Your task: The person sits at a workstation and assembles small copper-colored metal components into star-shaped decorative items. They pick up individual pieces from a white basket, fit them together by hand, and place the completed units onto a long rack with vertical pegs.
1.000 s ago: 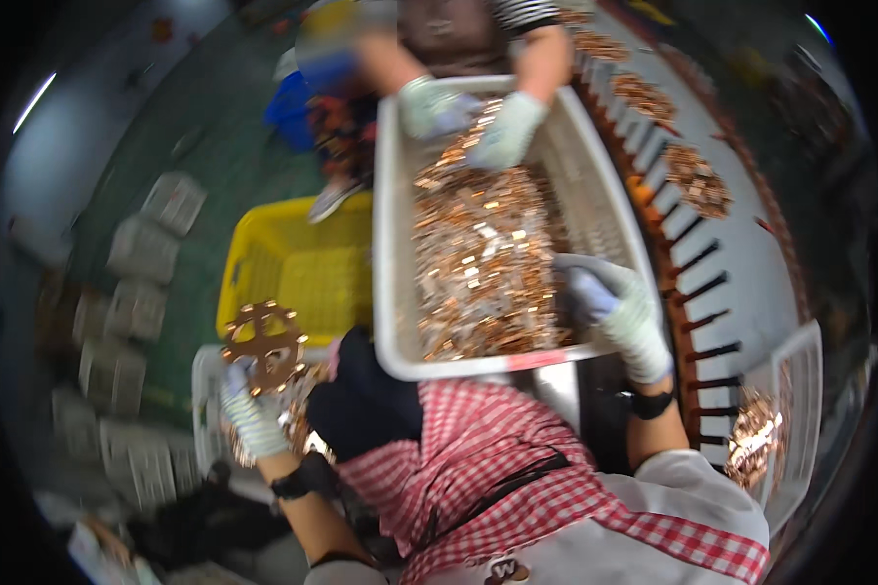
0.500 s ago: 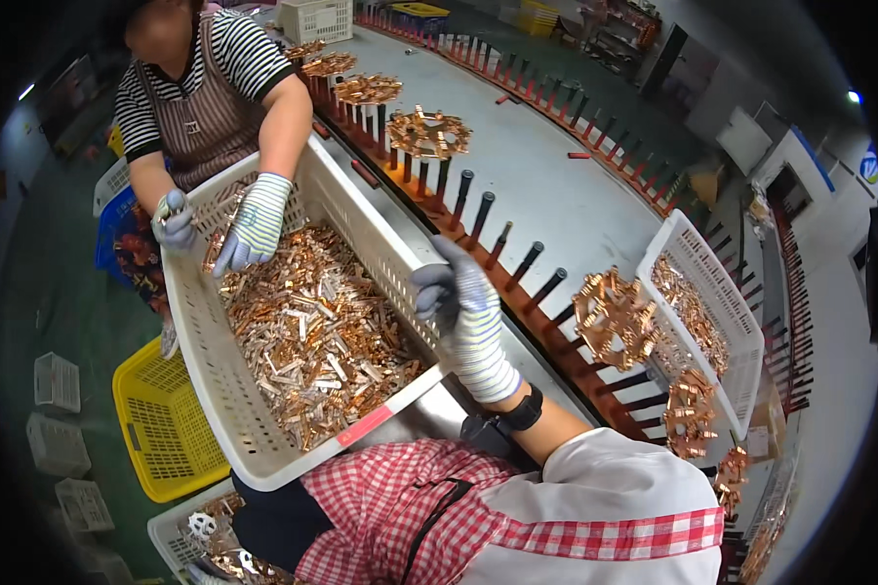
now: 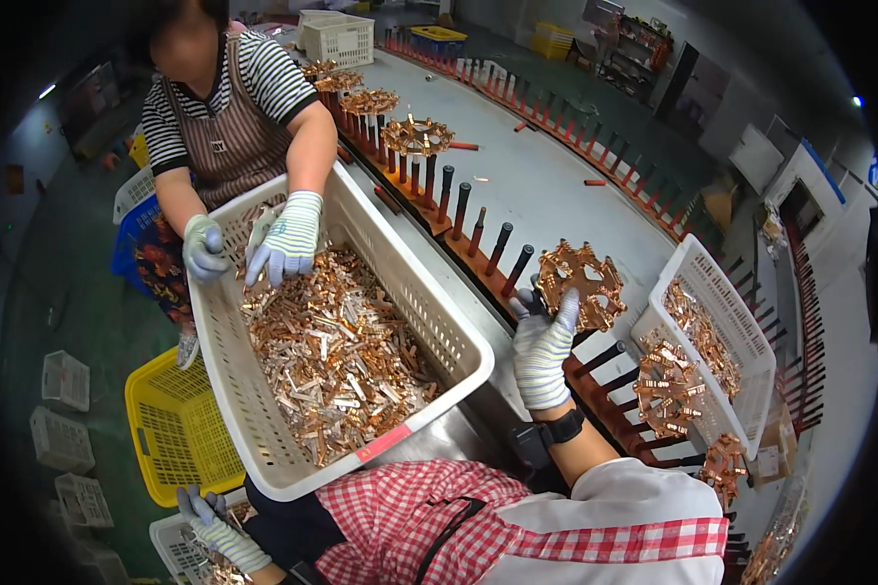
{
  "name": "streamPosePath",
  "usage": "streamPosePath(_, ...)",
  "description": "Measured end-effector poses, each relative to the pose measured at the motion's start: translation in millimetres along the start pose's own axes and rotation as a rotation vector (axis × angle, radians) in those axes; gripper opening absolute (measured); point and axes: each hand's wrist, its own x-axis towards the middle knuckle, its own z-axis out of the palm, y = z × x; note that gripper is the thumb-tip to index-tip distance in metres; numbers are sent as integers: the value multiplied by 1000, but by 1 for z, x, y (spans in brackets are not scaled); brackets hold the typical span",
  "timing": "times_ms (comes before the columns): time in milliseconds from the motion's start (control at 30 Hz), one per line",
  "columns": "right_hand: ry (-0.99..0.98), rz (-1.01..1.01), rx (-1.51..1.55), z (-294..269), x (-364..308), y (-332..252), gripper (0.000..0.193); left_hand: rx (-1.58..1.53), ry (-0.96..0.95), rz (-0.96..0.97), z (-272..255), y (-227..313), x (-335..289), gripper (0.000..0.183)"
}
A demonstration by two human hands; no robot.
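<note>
My right hand (image 3: 541, 343), in a striped work glove, grips a copper wheel-shaped rack (image 3: 583, 281) and holds it over the row of black pegs (image 3: 488, 244) along the grey line. My left hand (image 3: 210, 526), also gloved, is low at the left with fingers apart, over a small white crate (image 3: 171, 548) of copper parts; I see nothing in it. Between my arms stands a big white basket (image 3: 437, 304) of loose copper strips (image 3: 332, 351).
A co-worker in a striped shirt sorts strips at the basket's far end with a gloved hand (image 3: 288, 242). More copper wheels (image 3: 417, 136) sit on pegs further up. A white basket (image 3: 741, 317) of copper wheels stands at right, a yellow crate (image 3: 171, 429) on the floor at left.
A second ago my left hand held a copper wheel at the left and my right hand was in the big basket. My right hand has since come out, and now holds a wheel over the pegs.
</note>
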Motion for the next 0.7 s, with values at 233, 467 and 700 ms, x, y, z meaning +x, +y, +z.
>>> streamPosePath(233, -282, -125, -79, 75, -17, -7, 32, -19, -430, 110, 51, 111, -32, 45)
streamPosePath(467, -1223, 576, -233, 206, -92, 9, 43, -450, -1029, 164, 213, 198, -56, 99)
streamPosePath(700, -1273, 981, -90, 205, -58, 97, 63, -705, -713, 31, 284, 145, 6, 52)
